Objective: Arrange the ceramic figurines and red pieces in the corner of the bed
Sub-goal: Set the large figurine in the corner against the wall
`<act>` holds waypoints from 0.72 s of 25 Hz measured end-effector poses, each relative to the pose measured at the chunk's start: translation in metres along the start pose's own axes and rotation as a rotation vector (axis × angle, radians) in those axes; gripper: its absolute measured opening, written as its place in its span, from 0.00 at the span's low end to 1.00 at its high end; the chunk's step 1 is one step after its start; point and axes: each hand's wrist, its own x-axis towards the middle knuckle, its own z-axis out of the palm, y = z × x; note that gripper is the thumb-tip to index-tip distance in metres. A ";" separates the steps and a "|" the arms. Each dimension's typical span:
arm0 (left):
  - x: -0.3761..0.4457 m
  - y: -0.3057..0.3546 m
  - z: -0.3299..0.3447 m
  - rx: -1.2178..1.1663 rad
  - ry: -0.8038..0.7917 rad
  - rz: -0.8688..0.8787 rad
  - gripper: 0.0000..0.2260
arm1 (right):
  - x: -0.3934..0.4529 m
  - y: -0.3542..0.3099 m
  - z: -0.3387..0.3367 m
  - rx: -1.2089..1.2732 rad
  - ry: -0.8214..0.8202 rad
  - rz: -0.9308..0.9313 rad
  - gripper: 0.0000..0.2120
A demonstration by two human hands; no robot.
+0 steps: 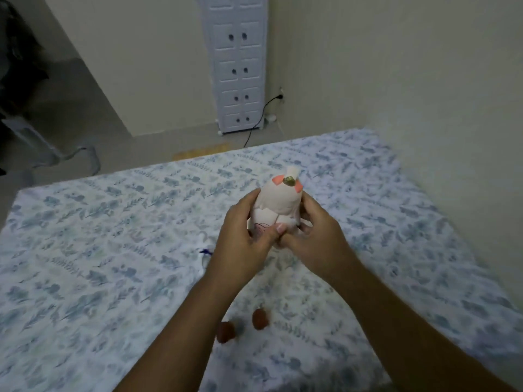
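A pale pink-white ceramic figurine [278, 203] with orange-red patches and a small dull-gold beak is held above the middle of the bed [113, 250]. My left hand [243, 236] wraps its left side and my right hand [314, 230] grips its right side and base, thumbs meeting in front. Two red-brown pieces lie on the sheet between my forearms: one piece [225, 331] to the left, the other piece [260, 319] to the right. A small white item with a blue bit [204, 248] lies partly hidden behind my left hand.
The bed has a white sheet with blue leaf print; its far right corner [368, 142] meets the wall [424, 80]. A white drawer tower [239, 66] with a black cable [260, 117] stands beyond the bed. Bare floor [70, 123] lies to the left.
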 end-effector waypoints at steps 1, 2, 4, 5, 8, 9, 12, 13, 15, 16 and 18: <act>0.012 -0.001 0.029 0.033 -0.036 0.008 0.28 | 0.001 0.010 -0.027 0.003 0.031 0.012 0.30; 0.027 -0.001 0.062 0.063 -0.087 0.020 0.28 | 0.003 0.023 -0.057 0.004 0.070 0.030 0.30; 0.053 0.001 0.117 0.085 -0.159 0.046 0.26 | 0.010 0.046 -0.107 -0.012 0.158 0.057 0.29; 0.066 0.004 0.145 0.080 -0.194 0.057 0.23 | 0.015 0.058 -0.130 -0.021 0.200 0.074 0.29; 0.108 0.013 0.218 0.024 -0.301 0.087 0.17 | 0.038 0.096 -0.194 -0.044 0.335 0.117 0.30; 0.123 0.015 0.237 0.006 -0.329 0.074 0.19 | 0.048 0.107 -0.211 -0.053 0.377 0.120 0.30; 0.170 0.012 0.288 0.013 -0.359 0.053 0.23 | 0.088 0.137 -0.254 -0.076 0.501 0.133 0.30; 0.185 0.012 0.301 0.024 -0.368 0.065 0.23 | 0.099 0.145 -0.264 -0.084 0.539 0.130 0.29; 0.212 0.015 0.323 0.039 -0.398 0.117 0.22 | 0.120 0.156 -0.280 -0.090 0.607 0.122 0.24; 0.222 0.017 0.330 0.043 -0.405 0.153 0.20 | 0.129 0.159 -0.285 -0.090 0.635 0.115 0.23; 0.239 0.020 0.343 0.052 -0.417 0.217 0.18 | 0.141 0.166 -0.293 -0.101 0.684 0.094 0.23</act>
